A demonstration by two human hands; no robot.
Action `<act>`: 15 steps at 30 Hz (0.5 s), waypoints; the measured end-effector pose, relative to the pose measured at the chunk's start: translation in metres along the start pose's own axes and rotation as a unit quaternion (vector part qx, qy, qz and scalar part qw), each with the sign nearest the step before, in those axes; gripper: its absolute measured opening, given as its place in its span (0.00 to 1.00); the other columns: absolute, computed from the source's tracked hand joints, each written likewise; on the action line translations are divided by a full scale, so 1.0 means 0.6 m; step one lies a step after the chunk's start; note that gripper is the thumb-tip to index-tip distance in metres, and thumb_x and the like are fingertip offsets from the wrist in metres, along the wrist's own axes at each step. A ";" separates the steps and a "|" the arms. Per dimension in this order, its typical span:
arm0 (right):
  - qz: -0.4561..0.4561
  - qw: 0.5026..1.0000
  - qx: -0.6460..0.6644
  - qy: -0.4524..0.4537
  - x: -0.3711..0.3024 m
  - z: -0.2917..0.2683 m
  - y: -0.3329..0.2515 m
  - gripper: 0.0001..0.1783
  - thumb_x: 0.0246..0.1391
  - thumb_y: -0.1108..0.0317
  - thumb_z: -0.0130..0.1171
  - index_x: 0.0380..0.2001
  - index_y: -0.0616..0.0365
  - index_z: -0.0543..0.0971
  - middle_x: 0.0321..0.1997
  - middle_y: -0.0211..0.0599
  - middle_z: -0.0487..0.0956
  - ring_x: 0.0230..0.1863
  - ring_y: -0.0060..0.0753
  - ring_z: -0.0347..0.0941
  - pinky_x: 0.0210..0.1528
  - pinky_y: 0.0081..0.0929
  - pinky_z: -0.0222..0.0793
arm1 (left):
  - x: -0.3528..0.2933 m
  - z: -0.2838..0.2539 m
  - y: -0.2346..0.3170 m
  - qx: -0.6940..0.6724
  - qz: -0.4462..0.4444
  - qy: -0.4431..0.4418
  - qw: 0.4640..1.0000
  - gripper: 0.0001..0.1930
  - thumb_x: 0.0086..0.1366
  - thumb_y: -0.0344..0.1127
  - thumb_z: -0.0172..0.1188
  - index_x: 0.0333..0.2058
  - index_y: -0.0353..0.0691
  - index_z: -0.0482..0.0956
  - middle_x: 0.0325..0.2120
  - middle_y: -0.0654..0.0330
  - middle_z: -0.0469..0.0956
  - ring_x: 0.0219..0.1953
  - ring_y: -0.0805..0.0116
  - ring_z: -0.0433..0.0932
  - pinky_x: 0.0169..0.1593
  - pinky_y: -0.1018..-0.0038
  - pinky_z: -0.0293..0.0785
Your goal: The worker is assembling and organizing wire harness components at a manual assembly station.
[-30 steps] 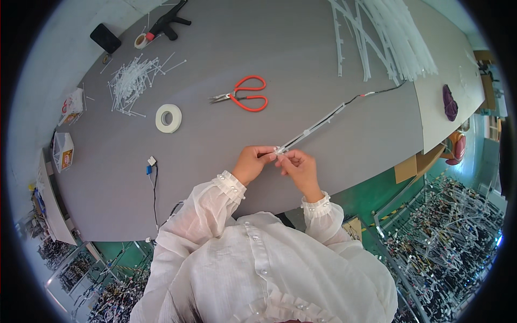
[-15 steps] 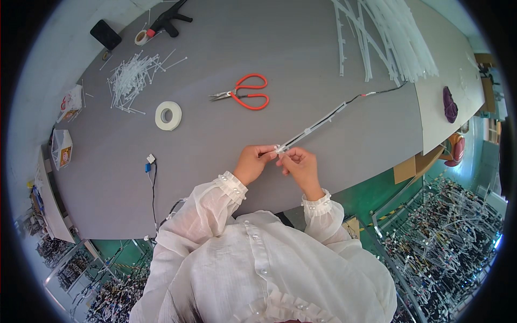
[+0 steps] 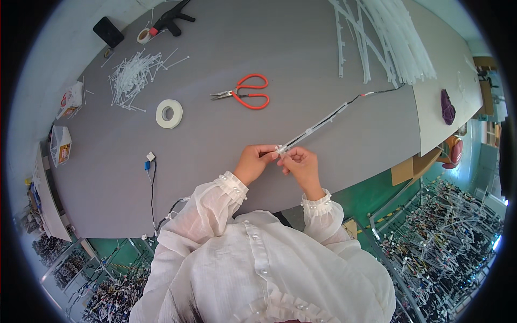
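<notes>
A thin white plastic strip (image 3: 326, 120) with a black cable along it slants up and right from my fingers. My left hand (image 3: 252, 164) pinches the strip's near end between thumb and forefinger. Close beside it, my right hand (image 3: 303, 168) has its fingers closed at the same end; what exactly sits between its fingertips is hidden. Beyond the strip's far end the cable (image 3: 383, 91) runs on bare, with a small red and white patch, to a pile of similar white strips (image 3: 401, 46).
Red-handled scissors (image 3: 253, 96) lie ahead with blades to the left. Further left are a tape roll (image 3: 168, 114), a heap of white cable ties (image 3: 132, 78) and a black gun-shaped tool (image 3: 173, 22). A wire with white and blue connectors (image 3: 150, 157) lies near my left sleeve.
The view has shifted very slightly. Both hands stay at the strip's near end in almost the same pose, and the strip keeps its slant.
</notes>
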State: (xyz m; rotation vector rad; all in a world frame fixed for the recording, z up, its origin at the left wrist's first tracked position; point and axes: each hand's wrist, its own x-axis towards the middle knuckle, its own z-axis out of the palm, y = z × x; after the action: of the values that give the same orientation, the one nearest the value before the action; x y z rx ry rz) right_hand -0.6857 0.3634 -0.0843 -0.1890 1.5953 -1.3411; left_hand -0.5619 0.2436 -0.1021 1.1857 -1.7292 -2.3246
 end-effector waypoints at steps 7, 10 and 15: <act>-0.091 0.983 -0.154 0.047 0.000 0.023 0.000 0.05 0.54 0.71 0.62 0.29 0.62 0.79 0.21 0.33 0.80 0.15 0.20 0.70 0.20 0.17 0.65 | -0.006 0.008 0.009 0.022 0.012 0.039 0.999 0.11 0.64 0.28 0.59 0.43 0.33 0.83 0.32 0.64 0.83 0.34 0.79 0.76 0.44 0.78 0.73; -0.314 0.855 -0.382 0.156 -0.006 0.030 0.016 0.06 0.51 0.68 0.66 0.30 0.58 0.81 0.24 0.34 0.80 0.19 0.29 0.72 0.22 0.21 0.65 | -0.002 0.008 0.008 0.002 0.032 0.025 0.999 0.10 0.64 0.29 0.60 0.42 0.33 0.84 0.30 0.65 0.83 0.33 0.80 0.75 0.42 0.78 0.73; -0.400 0.731 -0.530 0.155 0.002 0.029 -0.057 0.05 0.48 0.65 0.66 0.28 0.53 0.83 0.31 0.32 0.80 0.35 0.36 0.75 0.47 0.38 0.63 | -0.010 0.007 -0.005 0.058 0.000 0.013 0.998 0.08 0.64 0.29 0.60 0.38 0.32 0.84 0.26 0.66 0.81 0.30 0.80 0.72 0.39 0.77 0.72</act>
State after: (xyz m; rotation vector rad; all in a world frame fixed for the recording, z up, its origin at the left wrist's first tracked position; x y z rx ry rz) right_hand -0.6892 0.3383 -0.0552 -1.5738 2.5845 -0.8423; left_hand -0.5591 0.2508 -0.1008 1.2256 -1.8797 -2.2261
